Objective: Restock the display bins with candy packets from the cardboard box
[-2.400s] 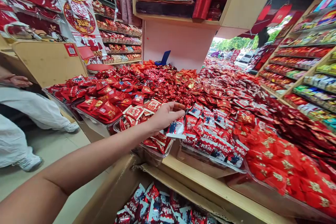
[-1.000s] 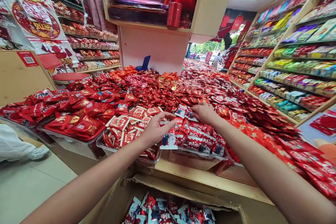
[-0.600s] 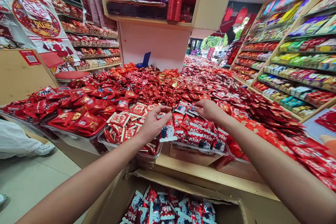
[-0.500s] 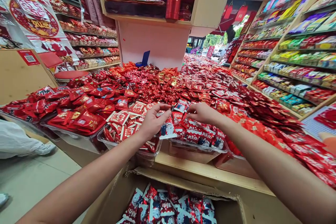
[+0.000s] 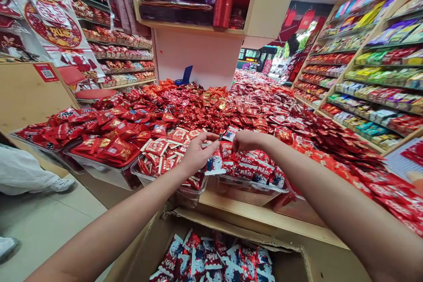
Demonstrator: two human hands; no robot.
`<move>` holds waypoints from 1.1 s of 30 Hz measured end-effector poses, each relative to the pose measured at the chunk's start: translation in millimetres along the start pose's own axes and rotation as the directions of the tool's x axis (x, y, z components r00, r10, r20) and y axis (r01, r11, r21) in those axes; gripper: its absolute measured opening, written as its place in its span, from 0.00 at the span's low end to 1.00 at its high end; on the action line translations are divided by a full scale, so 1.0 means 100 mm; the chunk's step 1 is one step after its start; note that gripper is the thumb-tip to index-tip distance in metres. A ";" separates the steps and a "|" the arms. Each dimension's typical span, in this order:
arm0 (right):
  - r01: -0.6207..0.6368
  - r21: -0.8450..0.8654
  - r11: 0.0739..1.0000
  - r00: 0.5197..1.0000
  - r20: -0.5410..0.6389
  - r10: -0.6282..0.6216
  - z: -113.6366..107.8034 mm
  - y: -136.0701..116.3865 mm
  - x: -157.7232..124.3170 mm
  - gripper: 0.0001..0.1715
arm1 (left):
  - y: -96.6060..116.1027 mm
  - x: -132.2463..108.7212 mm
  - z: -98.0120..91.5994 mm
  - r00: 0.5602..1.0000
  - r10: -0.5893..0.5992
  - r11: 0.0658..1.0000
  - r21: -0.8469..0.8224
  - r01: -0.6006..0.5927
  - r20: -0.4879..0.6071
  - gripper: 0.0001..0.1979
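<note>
My left hand (image 5: 200, 153) is closed, thumb and forefinger pinched together at the edge of a red, white and dark blue candy packet (image 5: 215, 164). That packet hangs over the front rim of a clear plastic bin (image 5: 246, 185). Just to the right, my right hand (image 5: 249, 141) curls down over similar candy packets (image 5: 254, 172) heaped in this bin. Its fingertips are turned away, so what they grip, if anything, is hidden. Below both arms, an open cardboard box (image 5: 306, 260) holds more packets (image 5: 213, 260) of the same look.
Bins of red-wrapped sweets (image 5: 115, 150) line the display to the left, and a wide heap (image 5: 274, 101) spreads behind. Stocked shelves (image 5: 373, 61) stand at the right. A person's leg and shoe (image 5: 59, 185) show at left. A cabinet (image 5: 198, 26) overhangs the back.
My right hand has curled its fingers inward and downward, where they were spread slightly before. My left hand keeps its pinch on the packet. The whole view has shifted slightly.
</note>
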State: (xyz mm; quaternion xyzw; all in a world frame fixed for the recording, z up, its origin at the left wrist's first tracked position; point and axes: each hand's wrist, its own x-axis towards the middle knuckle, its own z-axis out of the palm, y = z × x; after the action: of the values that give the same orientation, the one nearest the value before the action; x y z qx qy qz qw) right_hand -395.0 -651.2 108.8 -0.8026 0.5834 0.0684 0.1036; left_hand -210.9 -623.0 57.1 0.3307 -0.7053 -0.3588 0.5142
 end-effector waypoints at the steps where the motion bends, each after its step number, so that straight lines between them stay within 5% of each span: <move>1: 0.000 0.012 1.000 1.000 -0.025 0.001 0.00 -0.02 -0.04 0.11 | 0.00 0.00 -0.01 1.000 0.011 1.000 0.000 -0.011 0.000 0.08; 5: 0.117 0.224 0.967 0.977 -0.202 -0.072 0.02 -0.20 -0.29 0.10 | 0.02 0.04 -0.01 1.000 0.010 1.000 -0.016 -0.010 -0.013 0.10; 8: 0.291 0.583 0.758 0.947 -0.287 -0.142 0.04 -0.34 -0.41 0.16 | 0.12 0.19 0.06 0.999 0.038 0.999 -0.004 -0.038 -0.017 0.10; 14: 0.273 0.788 0.551 0.910 -0.398 0.118 -0.03 -0.16 -0.41 0.24 | 0.27 0.67 0.26 0.985 -0.152 0.988 -0.014 0.153 0.080 0.10; 19: -0.003 0.846 0.534 0.868 -0.263 0.422 0.14 0.19 -0.44 0.21 | 0.12 0.72 0.35 0.941 -0.260 0.963 0.129 0.236 0.217 0.18; 24: -0.076 0.820 0.568 0.879 -0.214 0.426 0.35 0.30 -0.38 0.24 | -0.05 0.67 0.48 0.916 -0.267 0.940 0.292 0.179 0.300 0.22; 33: -0.112 0.668 0.735 0.868 -0.294 0.400 0.39 0.39 -0.25 0.26 | -0.14 0.67 0.43 0.925 -0.142 0.870 0.491 -0.052 0.351 0.08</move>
State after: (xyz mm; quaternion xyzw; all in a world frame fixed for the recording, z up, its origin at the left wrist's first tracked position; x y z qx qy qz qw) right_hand -439.1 -630.1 73.9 -0.6251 0.6874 -0.2909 0.2284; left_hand -267.7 -679.5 68.7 0.3921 -0.8503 -0.2362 0.2595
